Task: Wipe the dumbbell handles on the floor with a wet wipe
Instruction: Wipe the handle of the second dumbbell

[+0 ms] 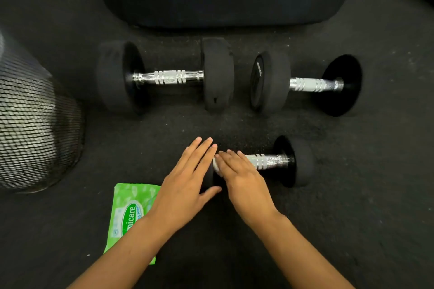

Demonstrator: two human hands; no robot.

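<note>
While the near dumbbell [265, 162] lay crosswise on the floor in the head view, its chrome handle [270, 161] ran left to right, and that axis set the line any wiping stroke would have to follow. Both hands were already on it. The right hand [244, 178] lay flat over the handle's left end, fingers straight and pressing down on a wet wipe [216, 166], of which only a white edge showed beneath them. The left hand [187, 180] rested open on the dumbbell's left weight, fingers extended, most likely steadying it against rolling. To the right of the right hand, the rest of the handle stood bare up to the right weight, so the stroke would probably run rightward, and the right hand was the nearer one for it.

Beyond the near dumbbell lay the left dumbbell [164, 76] and the right dumbbell [305, 84], end to end, their handles parallel to the near one and well apart from both hands. Just left of the near dumbbell, partly under the left forearm, lay the wipe pack [128, 211].
</note>
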